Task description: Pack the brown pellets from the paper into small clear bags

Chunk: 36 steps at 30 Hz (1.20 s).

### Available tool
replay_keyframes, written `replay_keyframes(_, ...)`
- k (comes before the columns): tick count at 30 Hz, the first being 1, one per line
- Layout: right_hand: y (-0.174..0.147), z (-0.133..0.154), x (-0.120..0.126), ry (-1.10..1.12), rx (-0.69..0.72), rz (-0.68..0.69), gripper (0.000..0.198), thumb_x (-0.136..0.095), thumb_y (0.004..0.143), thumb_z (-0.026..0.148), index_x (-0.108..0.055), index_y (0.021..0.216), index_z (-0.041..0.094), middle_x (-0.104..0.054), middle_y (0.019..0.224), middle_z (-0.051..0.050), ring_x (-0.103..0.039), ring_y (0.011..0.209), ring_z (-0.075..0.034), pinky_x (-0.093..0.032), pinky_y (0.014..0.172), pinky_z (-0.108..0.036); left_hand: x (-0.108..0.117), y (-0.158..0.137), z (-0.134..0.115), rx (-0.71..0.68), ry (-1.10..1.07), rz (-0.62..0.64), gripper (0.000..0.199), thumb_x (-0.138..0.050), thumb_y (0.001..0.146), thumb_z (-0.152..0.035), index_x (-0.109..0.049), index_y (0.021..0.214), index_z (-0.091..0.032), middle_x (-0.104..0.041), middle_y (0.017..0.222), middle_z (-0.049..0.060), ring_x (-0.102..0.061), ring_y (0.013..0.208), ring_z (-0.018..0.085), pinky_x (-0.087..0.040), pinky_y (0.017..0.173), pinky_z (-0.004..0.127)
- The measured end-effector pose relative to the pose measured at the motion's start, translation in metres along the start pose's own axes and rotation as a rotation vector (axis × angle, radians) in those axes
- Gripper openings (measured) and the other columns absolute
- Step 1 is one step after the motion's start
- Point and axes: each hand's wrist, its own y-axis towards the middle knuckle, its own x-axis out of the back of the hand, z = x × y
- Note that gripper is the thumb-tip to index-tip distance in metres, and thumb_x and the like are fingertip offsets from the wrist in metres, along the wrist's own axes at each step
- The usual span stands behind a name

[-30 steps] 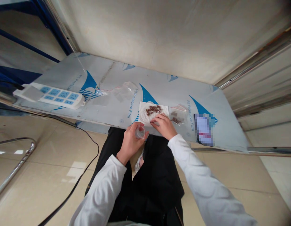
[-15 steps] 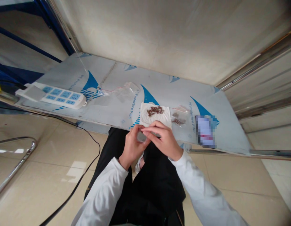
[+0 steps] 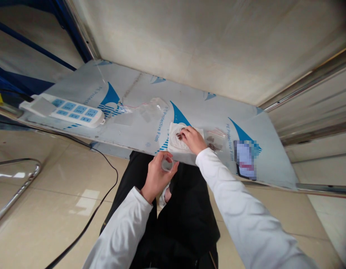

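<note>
Over my lap, just off the shelf's front edge, my left hand curls its thumb and fingers around a small clear round container, its round opening toward me. My right hand is on the shelf, its bent fingertips together at a pile of small dark brown pieces. The pile lies on a folded white tissue, and my fingers cover part of it. What the right fingertips pinch is hidden. Right of the tissue is a clear zip bag with more brown pieces inside.
The shelf wears printed protective film. On its left lies a white power strip; clear plastic bags lie mid-shelf. A blurred-out phone is near the front right edge. A black cable hangs at the left.
My right hand has left the container and moved forward to the brown pieces on the tissue. My left hand still holds the container in nearly the same place.
</note>
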Motion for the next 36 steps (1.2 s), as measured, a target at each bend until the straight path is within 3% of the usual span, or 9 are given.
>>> replay_keyframes(5,-0.004,0.000,-0.001,-0.004,-0.038,-0.041,0.021,-0.050,0.085,0.009,-0.068,0.091,0.018,-0.064,0.096,-0.010,-0.061,0.087,-0.021,-0.049,0.083,-0.032,0.001,0.001,0.001,0.017,-0.007,-0.001,0.021,-0.064,0.079,-0.031,-0.052,0.093,-0.020,-0.063,0.076,-0.002,-0.062,0.071,0.013,-0.048,0.072,0.026)
replay_keyframes(10,-0.013,-0.006,0.002,0.162,-0.090,-0.152,0.020,-0.054,0.079,0.009,-0.069,0.091,0.017,-0.067,0.092,-0.009,-0.063,0.080,-0.019,-0.051,0.079,-0.033,0.001,0.007,0.001,-0.005,-0.009,-0.031,0.021,-0.064,0.079,-0.032,-0.052,0.093,-0.020,-0.063,0.076,-0.002,-0.063,0.071,0.013,-0.048,0.072,0.026)
replay_keyframes(15,-0.020,-0.009,0.011,0.565,-0.283,-0.223,0.014,-0.064,0.074,0.020,-0.068,0.086,0.015,-0.070,0.082,-0.007,-0.064,0.069,-0.016,-0.053,0.068,-0.031,-0.005,0.021,-0.006,-0.042,-0.001,-0.049,0.021,-0.065,0.078,-0.029,-0.053,0.094,-0.020,-0.062,0.074,-0.002,-0.062,0.070,0.013,-0.047,0.072,0.025)
replay_keyframes(17,-0.024,0.000,0.024,0.751,-0.347,-0.259,0.017,-0.069,0.072,0.027,-0.067,0.085,0.016,-0.070,0.081,-0.006,-0.064,0.070,-0.016,-0.054,0.069,-0.029,-0.008,0.029,-0.010,-0.066,-0.002,-0.044,0.022,-0.065,0.078,-0.028,-0.053,0.094,-0.020,-0.061,0.075,-0.002,-0.062,0.071,0.013,-0.047,0.073,0.026)
replay_keyframes(20,-0.035,0.024,0.055,0.995,-0.337,-0.274,0.023,-0.075,0.070,0.030,-0.066,0.087,0.018,-0.070,0.084,-0.004,-0.065,0.073,-0.014,-0.054,0.072,-0.028,-0.014,0.040,-0.017,-0.109,-0.022,-0.028,0.025,-0.067,0.076,-0.029,-0.052,0.095,-0.020,-0.061,0.074,-0.002,-0.062,0.071,0.014,-0.047,0.073,0.026)
replay_keyframes(23,-0.047,0.051,0.085,1.149,-0.285,-0.159,0.022,-0.075,0.072,0.029,-0.065,0.088,0.019,-0.070,0.086,-0.003,-0.066,0.077,-0.014,-0.055,0.074,-0.027,-0.020,0.047,-0.025,-0.147,-0.054,-0.016,0.026,-0.068,0.074,-0.028,-0.052,0.094,-0.020,-0.063,0.076,-0.002,-0.062,0.071,0.014,-0.047,0.071,0.026)
replay_keyframes(26,-0.054,0.065,0.100,1.162,-0.251,0.032,0.017,-0.074,0.074,0.027,-0.065,0.087,0.019,-0.069,0.085,-0.002,-0.066,0.079,-0.014,-0.054,0.073,-0.026,-0.023,0.047,-0.034,-0.176,-0.090,-0.011,0.026,-0.067,0.071,-0.023,-0.053,0.093,-0.020,-0.066,0.083,0.000,-0.064,0.074,0.016,-0.047,0.069,0.026)
replay_keyframes(36,-0.047,0.059,0.114,1.038,-0.270,0.306,0.019,-0.074,0.069,0.024,-0.068,0.086,0.017,-0.071,0.080,-0.002,-0.069,0.072,-0.015,-0.057,0.067,-0.028,-0.023,0.039,-0.037,-0.178,-0.144,-0.012,0.027,-0.070,0.066,-0.018,-0.054,0.088,-0.020,-0.067,0.085,0.001,-0.064,0.076,0.017,-0.047,0.069,0.026)
